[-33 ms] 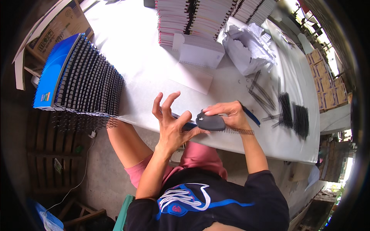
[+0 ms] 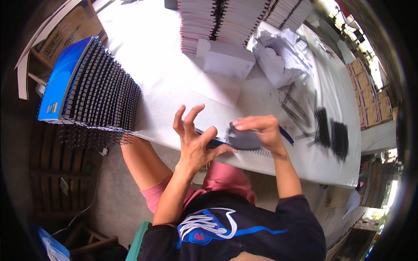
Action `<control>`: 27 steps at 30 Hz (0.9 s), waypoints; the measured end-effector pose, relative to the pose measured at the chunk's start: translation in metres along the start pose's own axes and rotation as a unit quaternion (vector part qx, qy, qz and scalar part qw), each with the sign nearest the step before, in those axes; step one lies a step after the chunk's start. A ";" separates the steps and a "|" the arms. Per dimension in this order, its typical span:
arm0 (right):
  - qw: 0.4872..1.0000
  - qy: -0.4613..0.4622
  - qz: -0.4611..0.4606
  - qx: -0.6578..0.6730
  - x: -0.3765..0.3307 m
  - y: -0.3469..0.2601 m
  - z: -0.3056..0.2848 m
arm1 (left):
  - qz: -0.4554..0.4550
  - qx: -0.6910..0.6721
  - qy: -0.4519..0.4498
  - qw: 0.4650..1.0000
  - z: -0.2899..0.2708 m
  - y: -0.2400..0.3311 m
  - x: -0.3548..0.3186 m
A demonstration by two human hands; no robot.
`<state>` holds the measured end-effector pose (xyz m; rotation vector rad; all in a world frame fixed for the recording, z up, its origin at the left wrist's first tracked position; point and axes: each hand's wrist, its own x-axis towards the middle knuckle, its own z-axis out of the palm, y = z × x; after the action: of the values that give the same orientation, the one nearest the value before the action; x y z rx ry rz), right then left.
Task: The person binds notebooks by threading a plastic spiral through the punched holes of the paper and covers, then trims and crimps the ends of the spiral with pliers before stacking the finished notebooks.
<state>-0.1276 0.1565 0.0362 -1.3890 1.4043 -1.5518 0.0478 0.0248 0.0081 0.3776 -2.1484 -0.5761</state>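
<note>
My left hand (image 2: 193,141) is at the near edge of the white table (image 2: 165,74), fingers fanned upward, with the thumb and a fingertip pinching the end of a thin blue-covered notebook (image 2: 285,135). My right hand (image 2: 261,129) is just to its right, closed over a dark grey tool (image 2: 243,140) that rests on the notebook. A silver spiral wire (image 2: 271,153) runs along the notebook's near edge below that hand. Most of the notebook is hidden under both hands.
A leaning stack of blue-covered notebooks with black spirals (image 2: 98,93) fills the table's left end. Tall piles of white pads (image 2: 226,21) stand at the back, crumpled white wrapping (image 2: 283,56) beside them. Black spiral coils (image 2: 332,135) lie right. Cardboard boxes (image 2: 365,91) sit beyond.
</note>
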 end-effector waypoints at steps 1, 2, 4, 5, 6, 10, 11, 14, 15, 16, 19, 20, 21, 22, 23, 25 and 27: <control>0.995 0.001 -0.064 0.080 -0.001 -0.006 0.005 | 0.001 -0.006 -0.006 1.000 0.001 -0.002 -0.002; 0.992 -0.025 -0.098 0.069 -0.001 -0.017 0.015 | 0.001 -0.012 -0.012 1.000 0.002 -0.006 -0.003; 0.992 -0.029 -0.021 -0.118 0.007 -0.012 0.012 | 0.022 0.028 -0.027 0.999 -0.001 -0.010 -0.001; 0.981 -0.006 0.054 -0.184 0.006 -0.002 0.008 | -0.005 -0.014 -0.028 0.999 -0.003 -0.008 -0.002; 0.986 0.026 0.035 -0.162 0.004 -0.004 0.007 | -0.038 -0.056 -0.021 0.997 -0.002 -0.006 -0.003; 0.977 -0.040 -0.024 -0.208 0.010 -0.012 0.020 | -0.064 -0.126 0.008 0.990 0.003 -0.020 0.002; 0.971 -0.001 0.056 -0.232 0.010 -0.001 0.019 | -0.061 -0.140 0.010 0.988 0.003 -0.021 -0.001; 0.983 0.044 -0.125 0.126 0.004 -0.001 0.017 | -0.087 -0.188 0.032 0.978 0.009 -0.023 0.000; 0.989 -0.017 -0.145 0.019 0.008 -0.008 0.021 | -0.091 -0.200 0.031 0.975 0.007 -0.024 0.000; 0.989 -0.009 -0.071 -0.128 0.014 -0.010 0.026 | -0.095 -0.211 0.030 0.972 0.006 -0.025 -0.001; 0.982 0.034 -0.033 -0.183 0.021 -0.004 0.025 | -0.086 -0.211 0.034 0.973 0.008 -0.029 0.001; 0.992 0.013 -0.090 -0.090 0.019 -0.007 0.026 | -0.107 -0.234 0.033 0.966 0.009 -0.031 0.004; 0.990 -0.005 -0.139 0.011 0.016 -0.009 0.030 | -0.132 -0.254 0.023 0.958 0.007 -0.031 0.000; 0.986 -0.035 -0.115 -0.119 0.025 -0.018 0.036 | -0.138 -0.256 0.018 0.957 0.006 -0.031 -0.003; 0.988 0.001 -0.067 -0.139 0.026 -0.014 0.038 | -0.144 -0.258 0.013 0.955 0.005 -0.033 -0.007; 0.977 0.078 0.020 -0.199 0.030 -0.007 0.029 | -0.138 -0.276 0.010 0.951 0.010 -0.035 -0.003; 0.990 -0.029 -0.130 0.042 0.031 -0.008 0.034 | -0.123 -0.263 0.001 0.957 0.014 -0.036 -0.003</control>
<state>-0.1020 0.1199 0.0489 -1.6014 1.1457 -1.6969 0.0403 -0.0003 -0.0198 0.3459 -1.8625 -1.2513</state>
